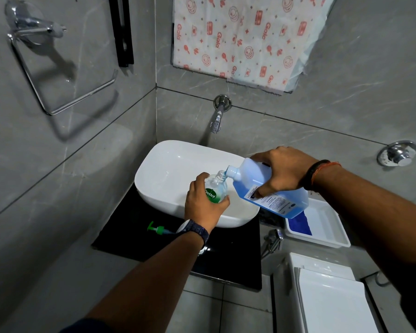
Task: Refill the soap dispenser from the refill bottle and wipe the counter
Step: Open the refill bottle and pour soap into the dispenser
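Over the white basin (168,164), the left hand (202,205) wraps the soap dispenser (216,188) while right hand (281,171) fingers clamp the tilted refill bottle (269,195) — spout just above the left thumb — where any wobble risks blue soap missing the narrow neck.

Tilted refill bottle (269,188) of blue liquid, its spout at the clear, pumpless soap dispenser's (216,186) open neck.

Dim, even lighting; glare on the basin (168,164) beyond the left hand (202,205); wide-angle bending at edges.
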